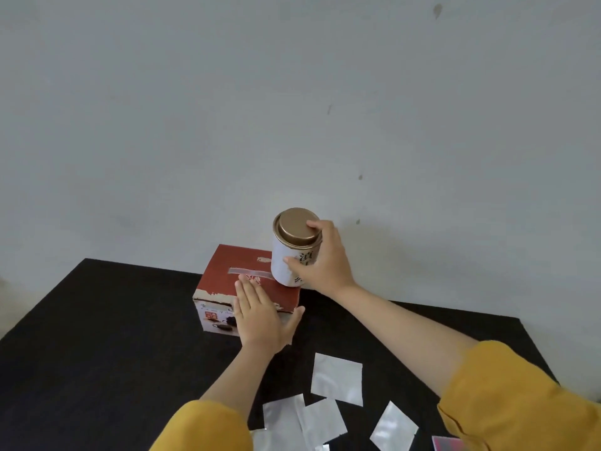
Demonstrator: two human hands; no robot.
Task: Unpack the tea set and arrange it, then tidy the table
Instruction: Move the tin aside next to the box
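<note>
Toward the far edge of the black table (97, 336), near its middle, sits the red box (227, 281), still taped shut across the lid. The left hand (260, 320) lies flat on the box's near right corner, fingers spread and gripping nothing, steadying it. Just right of that, the right hand (325, 258) wraps the white tea tin (289, 252) around its side, thumb low on the body and a fingertip on the gold lid (296, 226); the tin stands at the box's far right corner, though whether it rests there or is lifted I cannot tell. The tin looks rigid, smooth and probably slippery, so a grasp around the body suits it. Silver sachets (336, 379) lie scattered along the near edge.
</note>
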